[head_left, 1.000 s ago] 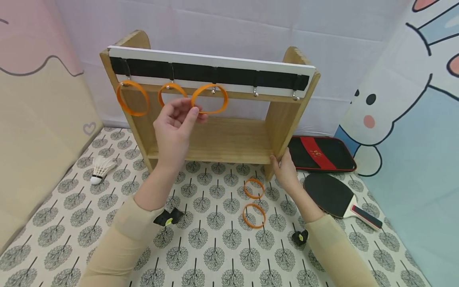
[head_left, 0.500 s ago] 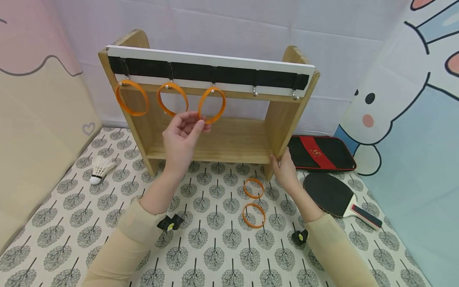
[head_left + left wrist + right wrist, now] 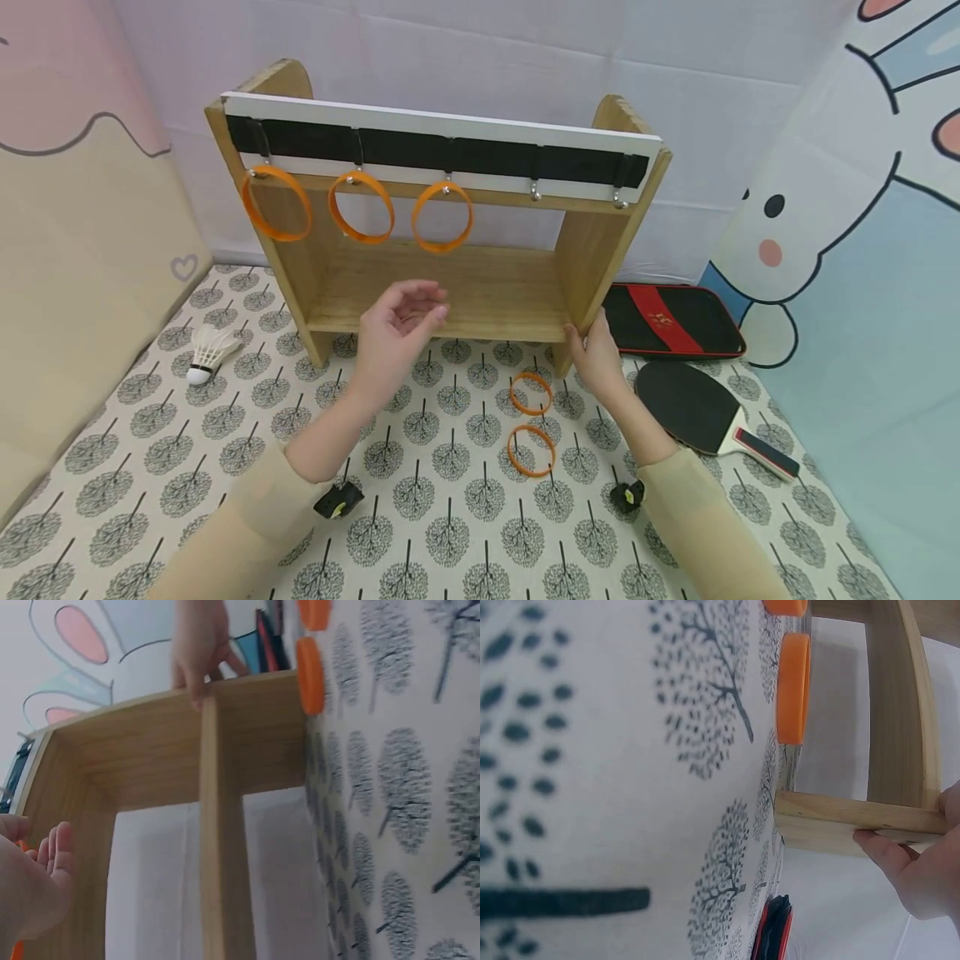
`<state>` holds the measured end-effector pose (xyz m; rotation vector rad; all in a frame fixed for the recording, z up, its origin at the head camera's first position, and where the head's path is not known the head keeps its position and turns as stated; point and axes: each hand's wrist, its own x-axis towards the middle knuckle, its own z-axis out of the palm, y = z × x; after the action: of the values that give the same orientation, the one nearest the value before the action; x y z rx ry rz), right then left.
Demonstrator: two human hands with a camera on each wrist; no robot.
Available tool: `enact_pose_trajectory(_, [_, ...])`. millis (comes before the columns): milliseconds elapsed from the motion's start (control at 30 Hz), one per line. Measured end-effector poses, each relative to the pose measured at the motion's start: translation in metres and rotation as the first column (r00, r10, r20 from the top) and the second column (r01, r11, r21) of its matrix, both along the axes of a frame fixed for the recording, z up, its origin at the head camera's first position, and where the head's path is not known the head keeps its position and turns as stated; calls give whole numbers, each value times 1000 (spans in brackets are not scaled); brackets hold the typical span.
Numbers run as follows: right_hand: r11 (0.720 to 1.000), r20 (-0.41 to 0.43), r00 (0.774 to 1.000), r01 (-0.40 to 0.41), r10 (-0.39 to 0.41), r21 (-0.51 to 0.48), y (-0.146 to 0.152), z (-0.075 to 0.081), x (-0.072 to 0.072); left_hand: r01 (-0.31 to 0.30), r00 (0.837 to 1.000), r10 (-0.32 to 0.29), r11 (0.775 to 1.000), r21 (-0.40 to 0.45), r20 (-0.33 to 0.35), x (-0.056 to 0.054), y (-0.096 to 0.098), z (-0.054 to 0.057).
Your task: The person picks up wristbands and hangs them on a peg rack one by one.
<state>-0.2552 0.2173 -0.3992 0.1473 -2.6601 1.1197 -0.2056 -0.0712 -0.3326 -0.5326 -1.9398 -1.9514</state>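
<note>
Left hand (image 3: pixel 397 333) has dropped below the third hanging ring (image 3: pixel 440 247), fingers loosely curved, apart from it. Tree-printed cloth (image 3: pixel 450 533) bears a flat-panelled, pale-grained wooden shelf (image 3: pixel 472 287), right hand (image 3: pixel 597 358) gripping its right side panel (image 3: pixel 600 250). Orange rings (image 3: pixel 532 473), thin and smooth: three on curved metal hooks (image 3: pixel 535 193), two lying on the cloth.

A gold marking (image 3: pixel 662 320), too small to read, stands on the red band (image 3: pixel 651 302) across a black case (image 3: pixel 708 321), right; no words, numbers or brands are legible.
</note>
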Motion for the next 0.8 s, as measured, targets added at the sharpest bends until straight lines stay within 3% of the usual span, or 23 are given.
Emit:
enact_pose_trajectory(133, [1000,1,1000,0,0,-4,0,0,0,43,999,-41,993,-106,18,4,3,-15])
enact_pose_trajectory(233, [1000,2,1000,1,-1,-4,0,0,0,58,998,-58,975,-213,5,6,6,-27])
enact_pose_trajectory(433, [1000,-2,1000,-10,10,-8,2,-1,-1,101,993,-118,916,-389,-20,11,15,-47])
enact_pose_trajectory(500, [1000,-3,1000,-19,19,-11,2,-2,-2,126,989,-148,886,-445,-14,13,18,-51])
enact_pose_trajectory(600, [999,-4,1000,-30,30,-13,3,-1,-2,183,980,-196,816,-549,36,16,24,-56])
enact_pose_trajectory(800, [999,-8,999,-42,42,-10,4,-2,-3,281,949,-294,613,-739,116,13,34,-68])
